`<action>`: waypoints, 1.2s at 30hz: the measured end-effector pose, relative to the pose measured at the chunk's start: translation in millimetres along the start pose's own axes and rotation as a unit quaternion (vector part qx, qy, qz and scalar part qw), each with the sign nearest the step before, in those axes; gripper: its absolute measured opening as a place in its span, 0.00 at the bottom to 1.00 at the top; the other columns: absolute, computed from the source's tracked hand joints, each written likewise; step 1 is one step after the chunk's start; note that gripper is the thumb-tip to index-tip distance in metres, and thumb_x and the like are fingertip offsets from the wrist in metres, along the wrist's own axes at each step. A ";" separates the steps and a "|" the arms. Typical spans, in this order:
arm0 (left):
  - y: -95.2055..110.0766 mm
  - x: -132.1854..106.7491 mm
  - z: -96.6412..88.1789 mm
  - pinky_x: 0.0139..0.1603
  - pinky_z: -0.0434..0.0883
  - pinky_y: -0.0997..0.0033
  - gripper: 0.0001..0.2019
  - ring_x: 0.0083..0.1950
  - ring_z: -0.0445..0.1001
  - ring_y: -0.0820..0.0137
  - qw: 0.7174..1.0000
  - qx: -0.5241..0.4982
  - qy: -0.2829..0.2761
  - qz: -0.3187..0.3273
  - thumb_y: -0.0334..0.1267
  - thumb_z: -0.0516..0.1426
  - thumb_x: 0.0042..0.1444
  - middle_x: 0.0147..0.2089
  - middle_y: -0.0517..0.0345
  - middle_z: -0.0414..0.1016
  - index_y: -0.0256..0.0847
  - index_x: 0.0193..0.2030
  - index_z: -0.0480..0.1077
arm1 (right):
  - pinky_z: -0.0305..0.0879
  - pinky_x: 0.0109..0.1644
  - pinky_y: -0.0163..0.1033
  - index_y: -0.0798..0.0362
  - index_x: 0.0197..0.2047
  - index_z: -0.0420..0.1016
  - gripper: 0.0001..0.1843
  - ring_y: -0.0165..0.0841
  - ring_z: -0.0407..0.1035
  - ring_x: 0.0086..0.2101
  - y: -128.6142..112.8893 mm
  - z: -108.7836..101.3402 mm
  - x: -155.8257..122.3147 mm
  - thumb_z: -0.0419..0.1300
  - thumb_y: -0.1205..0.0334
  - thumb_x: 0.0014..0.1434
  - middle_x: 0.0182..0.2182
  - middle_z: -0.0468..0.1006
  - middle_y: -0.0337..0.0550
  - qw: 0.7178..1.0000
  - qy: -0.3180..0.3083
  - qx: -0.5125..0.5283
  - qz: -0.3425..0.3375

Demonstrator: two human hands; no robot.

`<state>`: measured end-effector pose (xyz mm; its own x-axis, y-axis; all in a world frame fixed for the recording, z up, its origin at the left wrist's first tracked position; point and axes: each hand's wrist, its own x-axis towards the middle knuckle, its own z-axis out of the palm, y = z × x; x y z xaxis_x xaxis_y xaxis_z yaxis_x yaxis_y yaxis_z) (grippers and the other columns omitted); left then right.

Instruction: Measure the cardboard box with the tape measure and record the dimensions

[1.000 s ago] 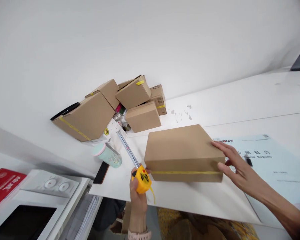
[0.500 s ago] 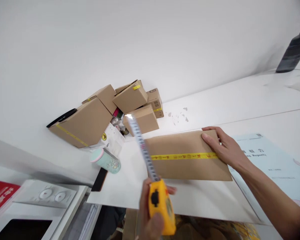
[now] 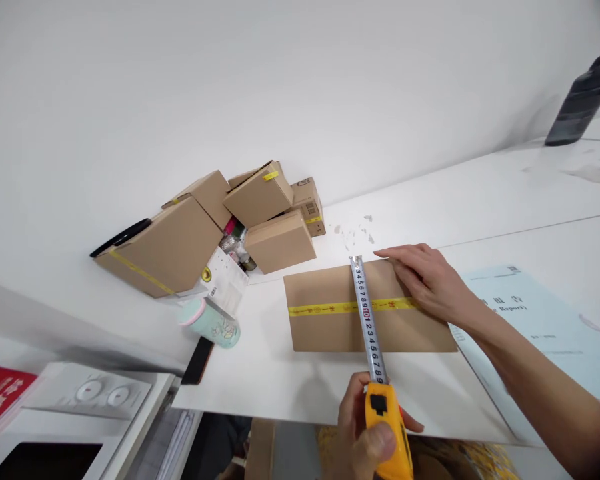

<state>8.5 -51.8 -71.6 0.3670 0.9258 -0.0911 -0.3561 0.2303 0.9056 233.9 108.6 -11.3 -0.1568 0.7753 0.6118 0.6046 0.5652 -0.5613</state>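
Observation:
My left hand is closed around a yellow tape measure at the bottom of the view. The printed metal blade runs out from it across a brown cardboard box, and the blade's hooked end sits by the box's far edge. A strip of yellow printed tape goes lengthwise along the box, which lies on the white desk. My right hand rests on the right part of the box, its fingers stretched along the far edge toward the blade's end and holding nothing.
Several cardboard boxes are piled against the wall at the back left. A mint cup with a pink rim stands near the left desk edge. Light-blue report sheets lie at the right, and a dark bottle stands far right.
My left hand has moved right with the tape measure, bringing the blade across the box. My right hand has slid left and its fingers have stretched out along the far edge.

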 end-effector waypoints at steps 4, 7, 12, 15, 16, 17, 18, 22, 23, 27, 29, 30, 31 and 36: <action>10.6 0.0 8.0 0.45 0.67 0.66 0.31 0.47 0.83 0.55 1.000 0.011 -0.001 -0.010 0.61 0.69 0.51 0.40 0.49 0.84 0.42 0.52 0.68 | 0.58 0.55 0.56 0.41 0.64 0.74 0.28 0.45 0.70 0.46 -8.1 3.7 8.6 0.44 0.69 0.70 0.47 0.82 0.47 0.988 -0.010 -0.136 -0.067; 11.5 -0.2 10.1 0.45 0.67 0.65 0.31 0.47 0.82 0.55 1.000 0.012 0.007 -0.017 0.61 0.69 0.51 0.42 0.49 0.84 0.43 0.52 0.68 | 0.57 0.52 0.53 0.41 0.65 0.74 0.31 0.45 0.68 0.43 -12.3 7.3 11.4 0.44 0.73 0.67 0.45 0.81 0.49 0.976 -0.022 -0.199 -0.089; -10.6 1.1 9.4 0.42 0.66 0.68 0.34 0.43 0.80 0.60 0.999 0.017 0.031 -0.004 0.63 0.70 0.47 0.40 0.49 0.84 0.42 0.51 0.69 | 0.57 0.48 0.50 0.38 0.62 0.76 0.32 0.43 0.65 0.41 -10.1 13.0 13.3 0.45 0.74 0.66 0.44 0.78 0.49 0.965 -0.018 -0.245 -0.092; -27.3 3.3 9.8 0.37 0.66 0.70 0.37 0.39 0.79 0.62 0.997 0.021 0.064 0.023 0.64 0.71 0.41 0.38 0.50 0.83 0.41 0.50 0.68 | 0.56 0.46 0.48 0.39 0.60 0.78 0.31 0.43 0.64 0.41 -7.5 15.2 13.6 0.45 0.75 0.66 0.44 0.79 0.49 0.963 -0.005 -0.251 -0.101; -30.6 4.4 10.4 0.36 0.66 0.70 0.37 0.38 0.79 0.63 0.997 0.025 0.070 0.027 0.64 0.71 0.41 0.38 0.50 0.83 0.41 0.50 0.68 | 0.56 0.46 0.48 0.40 0.60 0.78 0.31 0.43 0.64 0.41 -7.1 15.6 13.6 0.45 0.76 0.66 0.44 0.79 0.49 0.962 -0.003 -0.253 -0.103; -32.3 5.5 11.1 0.36 0.67 0.70 0.37 0.39 0.79 0.64 0.997 0.029 0.069 0.027 0.64 0.71 0.41 0.38 0.50 0.83 0.40 0.50 0.68 | 0.55 0.45 0.48 0.40 0.60 0.79 0.31 0.43 0.64 0.41 -7.0 15.9 13.6 0.46 0.76 0.66 0.44 0.79 0.49 0.962 0.000 -0.254 -0.105; -32.7 6.9 11.9 0.37 0.68 0.70 0.37 0.40 0.79 0.64 0.997 0.028 0.061 0.023 0.63 0.71 0.42 0.39 0.50 0.82 0.40 0.51 0.67 | 0.55 0.45 0.48 0.40 0.60 0.79 0.31 0.43 0.64 0.41 -7.2 16.1 13.7 0.46 0.76 0.67 0.44 0.79 0.48 0.961 0.004 -0.256 -0.105; -29.0 12.8 13.4 0.41 0.72 0.67 0.36 0.42 0.81 0.62 1.000 -0.009 0.020 -0.004 0.60 0.72 0.44 0.42 0.52 0.79 0.41 0.52 0.66 | 0.54 0.45 0.47 0.40 0.59 0.79 0.29 0.43 0.63 0.41 -8.3 16.3 14.7 0.48 0.75 0.67 0.44 0.79 0.48 0.960 0.005 -0.262 -0.102; -28.7 14.1 12.8 0.41 0.73 0.67 0.36 0.41 0.82 0.63 1.000 -0.015 0.015 -0.007 0.59 0.73 0.45 0.43 0.53 0.79 0.41 0.51 0.65 | 0.54 0.45 0.47 0.39 0.59 0.79 0.29 0.43 0.63 0.41 -8.3 16.4 15.1 0.48 0.75 0.67 0.44 0.79 0.48 0.959 0.004 -0.263 -0.102; -32.9 17.0 7.3 0.37 0.73 0.70 0.35 0.39 0.82 0.64 1.000 -0.015 -0.009 0.001 0.58 0.73 0.46 0.45 0.52 0.77 0.42 0.53 0.65 | 0.53 0.43 0.47 0.39 0.59 0.79 0.29 0.44 0.63 0.41 -6.8 17.2 16.2 0.48 0.75 0.67 0.44 0.80 0.48 0.958 0.007 -0.266 -0.104; -35.6 16.9 4.2 0.37 0.73 0.71 0.34 0.39 0.83 0.65 1.000 -0.020 -0.022 0.007 0.57 0.73 0.47 0.46 0.52 0.77 0.43 0.53 0.65 | 0.53 0.43 0.47 0.40 0.58 0.79 0.29 0.44 0.63 0.41 -6.1 17.8 15.9 0.48 0.75 0.67 0.44 0.80 0.48 0.958 0.010 -0.265 -0.104; -36.6 16.6 3.0 0.37 0.73 0.71 0.34 0.39 0.83 0.65 0.999 -0.021 -0.027 0.010 0.56 0.72 0.48 0.46 0.52 0.77 0.43 0.54 0.65 | 0.53 0.43 0.47 0.40 0.58 0.79 0.29 0.44 0.63 0.41 -6.0 18.1 15.5 0.48 0.76 0.67 0.44 0.80 0.48 0.959 0.012 -0.265 -0.104; -37.5 16.3 2.1 0.38 0.73 0.71 0.34 0.39 0.83 0.65 0.999 -0.021 -0.030 0.014 0.56 0.72 0.48 0.46 0.52 0.77 0.43 0.54 0.65 | 0.53 0.43 0.47 0.39 0.58 0.79 0.29 0.44 0.63 0.41 -6.0 18.2 15.1 0.49 0.76 0.67 0.44 0.80 0.47 0.959 0.014 -0.264 -0.104; -41.0 16.0 0.3 0.38 0.73 0.71 0.32 0.40 0.83 0.64 0.999 -0.020 -0.039 0.017 0.55 0.72 0.49 0.47 0.51 0.77 0.43 0.54 0.65 | 0.53 0.43 0.47 0.40 0.58 0.79 0.28 0.44 0.63 0.41 -6.4 18.0 12.8 0.49 0.76 0.67 0.44 0.80 0.47 0.958 0.020 -0.263 -0.110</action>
<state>29.2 -46.4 -110.1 0.4197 0.9073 -0.0256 -0.4035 0.2117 0.8901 214.0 120.0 -9.9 -0.3021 0.6366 0.7095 0.8720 0.4852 -0.0641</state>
